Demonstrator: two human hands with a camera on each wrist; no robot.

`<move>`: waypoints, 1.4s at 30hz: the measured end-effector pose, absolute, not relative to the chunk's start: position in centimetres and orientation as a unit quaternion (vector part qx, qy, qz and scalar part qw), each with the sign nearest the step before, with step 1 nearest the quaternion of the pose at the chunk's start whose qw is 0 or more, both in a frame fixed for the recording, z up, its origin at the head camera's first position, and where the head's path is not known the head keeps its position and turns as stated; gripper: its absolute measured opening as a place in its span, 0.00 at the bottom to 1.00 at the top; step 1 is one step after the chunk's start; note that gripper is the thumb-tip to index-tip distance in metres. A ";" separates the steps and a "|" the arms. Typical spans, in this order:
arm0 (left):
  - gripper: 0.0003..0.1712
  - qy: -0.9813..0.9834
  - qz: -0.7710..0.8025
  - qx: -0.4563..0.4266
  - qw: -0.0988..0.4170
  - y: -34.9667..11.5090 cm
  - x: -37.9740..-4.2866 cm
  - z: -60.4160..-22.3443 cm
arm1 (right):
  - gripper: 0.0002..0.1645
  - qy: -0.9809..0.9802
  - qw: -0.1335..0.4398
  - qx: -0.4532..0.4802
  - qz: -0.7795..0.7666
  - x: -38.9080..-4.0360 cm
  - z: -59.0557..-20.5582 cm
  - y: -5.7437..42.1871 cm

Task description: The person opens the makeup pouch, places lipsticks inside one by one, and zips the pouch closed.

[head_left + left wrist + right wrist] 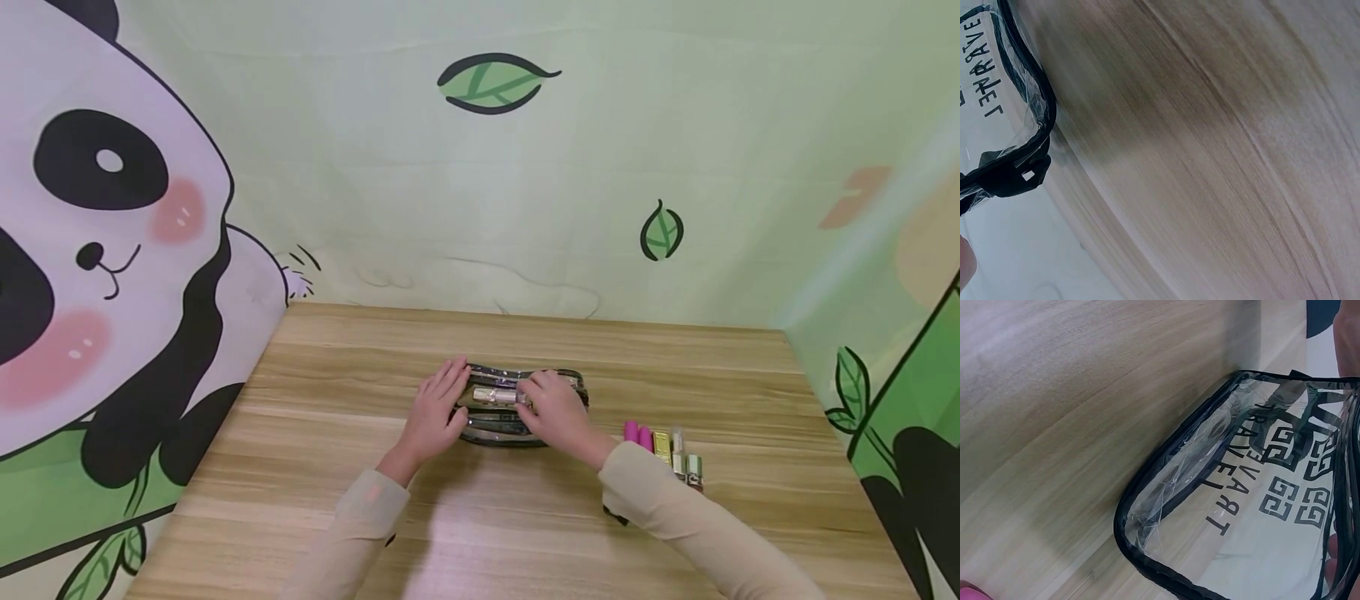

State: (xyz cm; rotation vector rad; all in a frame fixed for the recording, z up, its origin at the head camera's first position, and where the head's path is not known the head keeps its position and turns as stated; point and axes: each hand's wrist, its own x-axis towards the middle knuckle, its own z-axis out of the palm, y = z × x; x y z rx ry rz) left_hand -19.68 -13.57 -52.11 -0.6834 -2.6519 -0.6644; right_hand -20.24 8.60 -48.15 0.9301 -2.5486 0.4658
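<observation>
A clear zip pouch with black trim (498,439) lies on the table, its long opening facing up. In the right wrist view the pouch's clear wall (1247,550) shows black lettering. My left hand (431,421) holds its left end, fingers at the far rim and thumb at the near rim. My right hand (558,408) reaches over the right part of the pouch and pinches the right end of a silvery lipstick tube (491,396). The tube lies lengthwise at the opening. In the left wrist view the pouch's black-edged corner (1047,106) shows beside a fingertip.
To the right, partly behind my right sleeve (675,508), stand magenta tubes (632,431), a gold case (662,446) and a green-and-silver tube (694,468). A black piece (615,515) peeks out below that sleeve. Behind the wooden table (337,350) hangs a panda-print cloth (337,167).
</observation>
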 end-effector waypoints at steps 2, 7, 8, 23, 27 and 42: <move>0.34 -0.928 -0.234 -0.240 0.163 -13.6 -19.7 -52.2 | 0.12 -0.907 0.195 0.335 0.162 -20.2 -48.1 8.5; 0.34 -0.931 -0.233 -0.235 0.152 -13.6 -19.6 -52.1 | 0.13 -0.912 0.182 0.337 0.151 -20.2 -47.9 8.3; 0.34 -0.932 -0.234 -0.234 0.148 -13.6 -19.6 -52.1 | 0.13 -0.913 0.178 0.336 0.149 -20.2 -47.9 8.3; 0.35 -0.935 -0.229 -0.228 0.145 -13.5 -19.7 -52.2 | 0.12 -0.930 0.135 0.326 0.104 -20.5 -48.3 8.1; 0.35 -0.935 -0.229 -0.229 0.143 -13.5 -19.6 -52.1 | 0.12 -0.931 0.132 0.326 0.095 -20.4 -48.3 8.1; 0.34 -0.940 -0.223 -0.224 0.131 -13.4 -19.4 -52.0 | 0.08 -0.934 0.129 0.325 0.079 -20.4 -48.5 8.0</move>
